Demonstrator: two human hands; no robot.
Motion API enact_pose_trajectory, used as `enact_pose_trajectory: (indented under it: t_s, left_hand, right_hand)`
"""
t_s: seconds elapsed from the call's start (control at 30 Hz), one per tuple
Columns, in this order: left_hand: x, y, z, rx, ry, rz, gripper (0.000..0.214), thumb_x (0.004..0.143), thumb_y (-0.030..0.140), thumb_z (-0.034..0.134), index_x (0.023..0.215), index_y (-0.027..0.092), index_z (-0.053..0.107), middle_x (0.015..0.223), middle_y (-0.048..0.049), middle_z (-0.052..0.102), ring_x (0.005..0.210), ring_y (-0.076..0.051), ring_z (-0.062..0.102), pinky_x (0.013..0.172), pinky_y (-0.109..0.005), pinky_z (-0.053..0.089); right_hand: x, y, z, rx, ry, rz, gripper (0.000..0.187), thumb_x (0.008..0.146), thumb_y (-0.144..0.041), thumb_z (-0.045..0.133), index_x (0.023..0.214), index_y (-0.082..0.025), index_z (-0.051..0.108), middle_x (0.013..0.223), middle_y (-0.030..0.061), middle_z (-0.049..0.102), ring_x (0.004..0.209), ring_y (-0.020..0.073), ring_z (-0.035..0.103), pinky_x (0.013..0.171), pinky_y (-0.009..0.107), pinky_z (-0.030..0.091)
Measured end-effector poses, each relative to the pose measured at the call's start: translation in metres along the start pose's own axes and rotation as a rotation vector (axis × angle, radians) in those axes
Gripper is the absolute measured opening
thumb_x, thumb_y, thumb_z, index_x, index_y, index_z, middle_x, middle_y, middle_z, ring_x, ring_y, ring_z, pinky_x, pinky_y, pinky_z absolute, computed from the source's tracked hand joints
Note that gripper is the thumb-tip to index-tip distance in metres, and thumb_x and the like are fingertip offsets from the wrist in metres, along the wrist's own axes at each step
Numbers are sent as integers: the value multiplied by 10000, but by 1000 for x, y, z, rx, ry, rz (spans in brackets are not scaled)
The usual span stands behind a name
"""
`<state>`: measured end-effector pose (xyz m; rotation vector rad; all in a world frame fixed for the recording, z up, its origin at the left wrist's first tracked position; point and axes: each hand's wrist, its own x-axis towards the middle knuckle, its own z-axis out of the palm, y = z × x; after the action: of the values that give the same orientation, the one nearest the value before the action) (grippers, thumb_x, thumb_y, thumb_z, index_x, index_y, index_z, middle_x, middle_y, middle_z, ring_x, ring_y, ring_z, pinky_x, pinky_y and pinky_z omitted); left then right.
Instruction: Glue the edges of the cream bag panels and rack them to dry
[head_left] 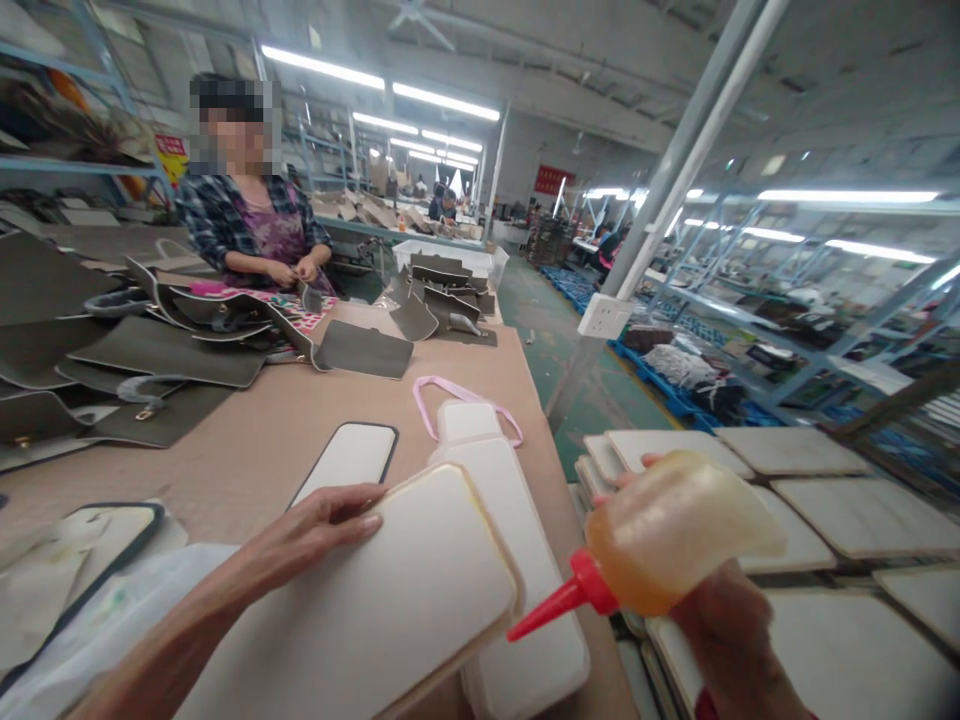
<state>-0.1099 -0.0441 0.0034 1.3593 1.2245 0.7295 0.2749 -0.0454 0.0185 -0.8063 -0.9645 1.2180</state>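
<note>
My left hand (341, 525) grips the left edge of a white rounded panel (405, 590), thumb on top and fingers at the rim. A yellowish line, which looks like glue, runs along the panel's far and right edge. My right hand (724, 620) is wrapped round a squeeze bottle (675, 530) of amber liquid, tilted down to the left. Its red nozzle (551, 605) points at the panel's right corner; whether the tip touches I cannot tell. Underneath lie more white panels (525, 560), with a pink loop strap (424, 400) behind them.
Stacked white boards (810, 520) stand at the right. A dark-edged white panel (349, 455) lies on the brown table (480, 375). Olive bag pieces (165, 350) are heaped at left, near a co-worker (259, 220). A pole with a socket box (604, 315) rises past the table's right edge.
</note>
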Motion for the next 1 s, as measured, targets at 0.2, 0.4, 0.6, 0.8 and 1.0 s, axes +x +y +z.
enact_pose_trajectory:
  t_s: [0.2, 0.4, 0.6, 0.8, 1.0]
  left_hand:
    - [21, -19, 31, -335, 223, -62, 468, 698, 468, 806, 1049, 169, 727, 856, -51, 772, 751, -223, 693, 639, -256, 512]
    - [44, -11, 75, -502, 400, -73, 402, 572, 423, 863, 786, 155, 652, 666, -26, 715, 587, -170, 624, 571, -244, 475]
    - [65, 21, 97, -503, 363, -104, 319, 617, 360, 844, 714, 167, 609, 590, 2, 659, 526, -137, 571, 506, -216, 427]
    - [75, 47, 106, -536, 327, -103, 263, 701, 276, 821, 682, 181, 576, 547, 34, 622, 490, -112, 538, 503, -200, 436]
    - [87, 49, 94, -523, 425, -94, 217, 754, 243, 768, 670, 173, 580, 549, 6, 633, 509, -140, 569, 525, -233, 462]
  right_hand:
    - [-22, -6, 20, 96, 372, -223, 561, 584, -478, 866, 1101, -308, 731, 1214, 71, 733, 1280, 357, 577, 1137, 602, 362]
    - [-25, 19, 13, 142, 335, -236, 539, 606, -385, 880, 1113, -296, 721, 1015, 63, 786, 998, 308, 723, 933, 544, 557]
    - [5, 22, 2, 101, 217, -265, 540, 576, -309, 911, 1063, -223, 695, 903, 39, 764, 823, 217, 717, 811, 367, 599]
    - [51, 21, -12, -59, 158, -402, 620, 523, -299, 930, 1078, -217, 665, 968, 21, 722, 859, 211, 681, 791, 332, 585]
    - [21, 65, -27, -17, -89, -151, 635, 612, -344, 887, 1181, -207, 641, 977, 65, 752, 855, 265, 716, 772, 383, 597]
